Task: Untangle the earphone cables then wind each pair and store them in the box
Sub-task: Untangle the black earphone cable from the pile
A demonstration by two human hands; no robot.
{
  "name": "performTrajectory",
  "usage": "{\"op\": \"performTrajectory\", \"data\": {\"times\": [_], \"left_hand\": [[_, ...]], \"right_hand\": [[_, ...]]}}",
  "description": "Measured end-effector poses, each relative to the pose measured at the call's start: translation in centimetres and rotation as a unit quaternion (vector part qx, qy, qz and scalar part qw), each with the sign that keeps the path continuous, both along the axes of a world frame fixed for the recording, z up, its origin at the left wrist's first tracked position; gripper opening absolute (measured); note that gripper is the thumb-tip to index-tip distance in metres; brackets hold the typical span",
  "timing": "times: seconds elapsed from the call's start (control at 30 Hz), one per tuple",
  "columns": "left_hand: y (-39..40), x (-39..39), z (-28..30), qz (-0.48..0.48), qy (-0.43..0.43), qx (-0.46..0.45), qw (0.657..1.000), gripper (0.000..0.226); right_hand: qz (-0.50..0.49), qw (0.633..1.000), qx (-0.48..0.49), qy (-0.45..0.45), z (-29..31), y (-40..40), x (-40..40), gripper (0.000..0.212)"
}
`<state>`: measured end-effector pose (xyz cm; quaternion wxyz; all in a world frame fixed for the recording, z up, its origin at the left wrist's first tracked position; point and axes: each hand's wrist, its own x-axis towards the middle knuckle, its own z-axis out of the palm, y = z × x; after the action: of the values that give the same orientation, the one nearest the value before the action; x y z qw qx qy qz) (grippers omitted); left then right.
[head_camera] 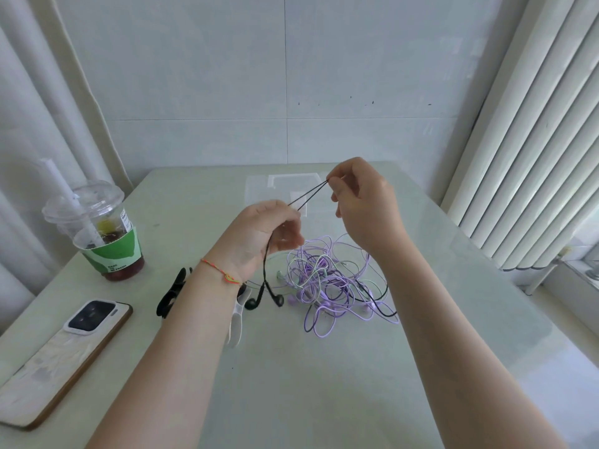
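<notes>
Two containers show on the pale table [324, 384]. At about nine o'clock stands a clear plastic cup [97, 231] with a domed lid, a white straw and a green sleeve; it holds a dark red drink with something yellow floating near the top. At twelve o'clock, against the far edge, lies a clear plastic box [282, 189], flat and see-through; what it holds cannot be told.

Both hands are raised above the table's middle. The left hand [265, 231], at roughly eleven o'clock from the heap of cables, has its fingers curled round the black earphone cable [309, 192], and a thin bright cord bracelet [223, 273] circles its wrist. The right hand [359, 202], toward one o'clock, pinches a doubled loop of that same cable between thumb and fingertips, so two black strands run taut between the hands. Below the left hand the cable hangs down to two black earbuds [265, 301] resting on the table.

The purple and pale-green cable tangle [327, 283] lies at the centre, beneath and between the forearms, with a black strand threaded through it.

A phone [64, 361] lies face down at seven o'clock; a black clip [173, 294] and a white clip [236, 319] lie beside the left wrist.
</notes>
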<state>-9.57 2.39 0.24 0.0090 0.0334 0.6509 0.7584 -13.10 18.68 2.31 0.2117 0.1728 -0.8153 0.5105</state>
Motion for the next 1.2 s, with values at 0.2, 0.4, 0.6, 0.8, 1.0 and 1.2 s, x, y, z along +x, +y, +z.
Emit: {"op": "performTrajectory", "data": {"times": [0.2, 0.4, 0.6, 0.8, 1.0, 1.2], "left_hand": [[-0.8, -0.1, -1.0, -0.092, -0.076, -0.027, 0.992, 0.046], [-0.9, -0.5, -1.7, -0.031, -0.049, -0.208, 0.976, 0.026], [-0.9, -0.8, -2.3, 0.016, -0.045, -0.275, 0.960, 0.013], [-1.1, -1.1, -2.6, 0.041, -0.035, -0.275, 0.960, 0.022], [-1.1, -0.7, -1.2, 0.077, 0.019, -0.076, 0.994, 0.035], [-1.5, -1.3, -1.9, 0.204, 0.004, -0.099, 0.974, 0.026]], "right_hand": [[-0.040, 0.998, 0.034, -0.043, -0.8, 0.1, -0.7, 0.009], [-0.055, 0.998, -0.033, 0.022, 0.0, 0.0, 0.0, 0.009], [-0.058, 0.998, -0.033, 0.021, -0.4, -0.4, 0.0, 0.011], [-0.089, 0.996, -0.019, -0.021, -0.9, 0.2, -0.8, 0.013], [-0.087, 0.995, -0.017, -0.037, -0.9, 0.4, -0.9, 0.013], [-0.101, 0.994, -0.024, -0.045, -0.8, 0.8, -0.9, 0.014]]}}
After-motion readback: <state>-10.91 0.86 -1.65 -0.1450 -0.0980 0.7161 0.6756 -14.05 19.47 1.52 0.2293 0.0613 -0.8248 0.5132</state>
